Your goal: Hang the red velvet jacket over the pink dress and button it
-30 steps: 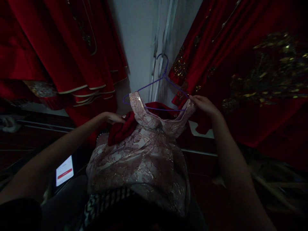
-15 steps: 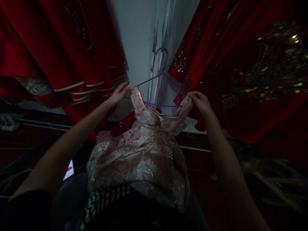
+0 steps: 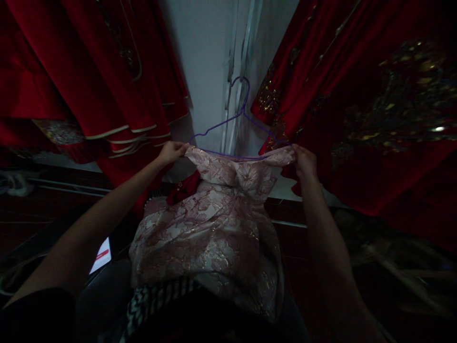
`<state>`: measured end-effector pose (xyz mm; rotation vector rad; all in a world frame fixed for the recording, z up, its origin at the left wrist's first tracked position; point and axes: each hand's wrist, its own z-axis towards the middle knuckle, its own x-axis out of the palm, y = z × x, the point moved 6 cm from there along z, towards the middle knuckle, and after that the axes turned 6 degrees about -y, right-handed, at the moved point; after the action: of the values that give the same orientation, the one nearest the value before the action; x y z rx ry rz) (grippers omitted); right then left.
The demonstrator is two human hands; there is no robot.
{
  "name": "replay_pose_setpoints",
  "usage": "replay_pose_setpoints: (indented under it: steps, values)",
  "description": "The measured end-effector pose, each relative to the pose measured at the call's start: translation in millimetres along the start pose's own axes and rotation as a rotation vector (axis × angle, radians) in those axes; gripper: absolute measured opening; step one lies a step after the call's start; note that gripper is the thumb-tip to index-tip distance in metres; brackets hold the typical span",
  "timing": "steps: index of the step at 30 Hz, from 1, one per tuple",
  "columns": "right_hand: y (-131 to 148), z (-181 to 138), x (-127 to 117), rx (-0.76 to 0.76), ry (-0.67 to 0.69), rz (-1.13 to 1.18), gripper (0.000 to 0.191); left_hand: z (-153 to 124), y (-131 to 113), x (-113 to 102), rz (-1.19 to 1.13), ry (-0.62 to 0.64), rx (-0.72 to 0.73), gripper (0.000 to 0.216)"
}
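A pale pink dress [image 3: 221,219] with a shiny floral brocade lies over my lap, its top raised toward a purple hanger [image 3: 228,116]. The fingers of my left hand [image 3: 172,153] are closed on the dress's left shoulder strap, by the hanger's left end. On the other side, my right hand [image 3: 305,161] pinches the right strap, pulled outward near the hanger's right end. Both straps stretch sideways, level with the neckline. The hanger's lower bar runs along the neckline; its hook points up. A dark red piece of cloth with small beads [image 3: 183,188] sits beside the bodice.
Red garments with pale trim [image 3: 107,71] hang at the left. Red garments with gold sequins [image 3: 410,95] hang at the right. Between them is a pale wall [image 3: 203,52] with vertical rails. A lit phone screen [image 3: 102,256] lies by my left thigh.
Both straps have been drawn down and outward from the hanger's arms. My left hand has gone from loose fingers to a closed grip; my right hand has moved slightly right and down.
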<state>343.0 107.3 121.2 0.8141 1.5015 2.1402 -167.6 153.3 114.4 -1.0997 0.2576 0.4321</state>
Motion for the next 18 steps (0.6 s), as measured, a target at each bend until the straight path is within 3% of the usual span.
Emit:
replay_pose_setpoints:
  steps: [2, 4, 7, 10, 12, 16, 18]
  values:
    - [-25, -12, -9, 0.146, -0.032, 0.027, 0.003, -16, 11, 7, 0.12, 0.127, -0.055, 0.043]
    - [-45, -29, -14, 0.223, -0.035, 0.025, 0.004, -33, 4, 22, 0.176, 0.231, -0.042, 0.042]
    - [-61, -57, -4, 0.253, 0.078, 0.006, 0.015, -48, -46, 54, 0.143, 0.295, 0.156, 0.041]
    - [-60, -81, 14, 0.219, 0.204, 0.011, 0.025, -49, -108, 85, 0.102, 0.22, 0.368, 0.039]
    - [-55, -97, 21, 0.181, 0.247, 0.023, 0.03, -49, -136, 110, 0.103, 0.229, 0.464, 0.038]
    - [-53, -126, 18, 0.164, 0.309, 0.017, 0.036, -69, -141, 161, 0.339, 0.287, 0.617, 0.028]
    - [-58, -134, 10, 0.19, 0.338, 0.003, 0.036, -85, -131, 172, 0.409, 0.16, 0.585, 0.027]
